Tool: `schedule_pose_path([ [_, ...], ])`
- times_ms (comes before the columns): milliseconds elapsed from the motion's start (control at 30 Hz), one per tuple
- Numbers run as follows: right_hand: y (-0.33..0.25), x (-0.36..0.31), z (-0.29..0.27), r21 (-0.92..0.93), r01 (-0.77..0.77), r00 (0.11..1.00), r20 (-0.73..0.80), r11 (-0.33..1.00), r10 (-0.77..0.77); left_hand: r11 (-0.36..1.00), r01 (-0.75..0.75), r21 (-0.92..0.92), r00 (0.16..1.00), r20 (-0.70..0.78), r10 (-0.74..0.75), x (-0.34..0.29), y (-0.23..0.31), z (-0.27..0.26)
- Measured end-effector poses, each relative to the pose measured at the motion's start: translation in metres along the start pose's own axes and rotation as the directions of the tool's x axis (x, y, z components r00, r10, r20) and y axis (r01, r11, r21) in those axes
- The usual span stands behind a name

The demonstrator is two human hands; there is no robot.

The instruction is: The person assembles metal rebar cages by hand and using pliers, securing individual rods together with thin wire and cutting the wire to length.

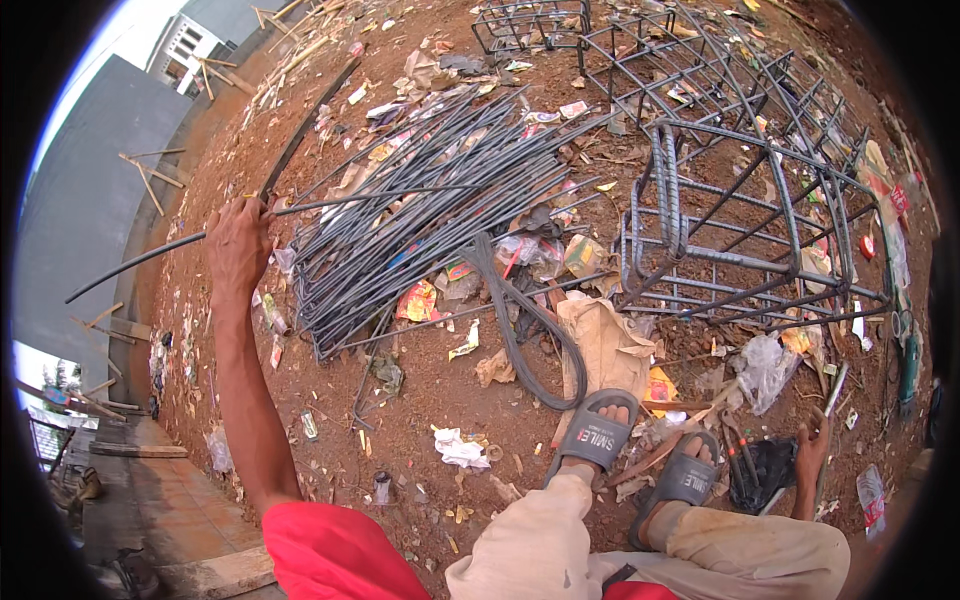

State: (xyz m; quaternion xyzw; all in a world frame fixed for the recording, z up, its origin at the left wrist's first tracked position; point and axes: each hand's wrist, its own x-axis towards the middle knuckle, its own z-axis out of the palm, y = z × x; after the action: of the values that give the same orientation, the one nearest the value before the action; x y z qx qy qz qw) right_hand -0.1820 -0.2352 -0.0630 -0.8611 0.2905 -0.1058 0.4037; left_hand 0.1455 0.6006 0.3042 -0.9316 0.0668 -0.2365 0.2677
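My left hand (240, 235) is closed around a thin steel rod (150, 264), raised at the left. The rod slants from the left up over a pile of loose steel rods (440, 210) on the ground. A dark narrow bar (315, 115) runs away from just beyond my knuckles. Low at the right, beside my knee, my right hand (811, 452) is partly visible, its fingers curled at a pale metal rod (836, 388). Next to it lie a red-handled tool (742, 455) and a black plastic bag (768, 470).
Tied rebar cages (750, 220) stand at the right and far right. A looped bundle of dark wire (540, 320) reaches my sandalled foot (592, 435). Litter, crumpled brown paper (605, 345) and a clear plastic bag (765, 370) cover the red soil. A grey wall (90, 170) rises at the left.
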Motion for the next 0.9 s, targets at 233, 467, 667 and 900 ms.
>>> schedule_pose_path([
  [233,-0.002,-0.028,0.007,0.016,-0.133,0.99,-0.033,0.991,0.134,0.96,0.256,0.111,0.966,-0.076,-0.248,-0.069,0.004,-0.087],
  [467,-0.067,0.001,0.037,0.121,0.047,0.995,-0.096,0.992,-0.035,0.298,0.321,-0.899,0.789,0.08,-0.609,-0.035,-0.059,-0.079],
  [667,-0.131,0.009,0.056,0.431,0.1,0.991,-0.122,0.897,-0.052,-0.394,-0.084,-0.915,0.94,0.058,-0.336,0.107,0.09,-0.242],
  [900,-0.209,-0.018,0.016,0.663,0.15,0.98,-0.197,0.734,-0.023,-0.727,-0.151,-0.67,0.986,-0.153,-0.064,0.274,0.203,-0.313],
])
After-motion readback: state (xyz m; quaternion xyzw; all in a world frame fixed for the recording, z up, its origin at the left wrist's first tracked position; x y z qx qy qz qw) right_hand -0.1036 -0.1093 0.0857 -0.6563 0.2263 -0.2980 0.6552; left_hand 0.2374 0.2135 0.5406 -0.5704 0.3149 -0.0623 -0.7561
